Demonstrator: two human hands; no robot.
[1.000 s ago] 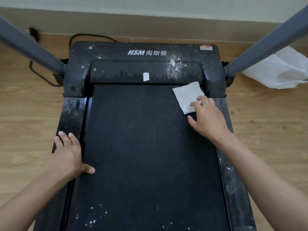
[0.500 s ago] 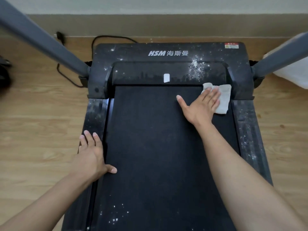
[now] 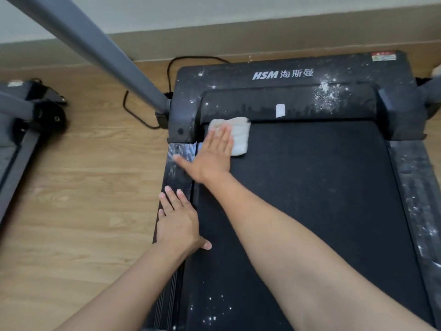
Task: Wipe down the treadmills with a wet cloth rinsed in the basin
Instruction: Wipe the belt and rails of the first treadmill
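Note:
A black treadmill fills the view, its belt dark and its motor cover speckled with white dust. A white cloth lies at the belt's far left corner, against the motor cover. My right hand presses flat on the cloth with straight fingers, the thumb stretched out over the left side rail. My left hand rests flat on the left side rail nearer to me, thumb on the belt edge. The basin is out of view.
A grey upright post slants from the top left down to the treadmill's front left corner. A black power cable loops on the wooden floor beside it. Part of a second treadmill shows at the left edge.
My right hand has swept the cloth along the front of the belt from the right corner to the left corner. The left hand has stayed on the left rail. The view has shifted left.

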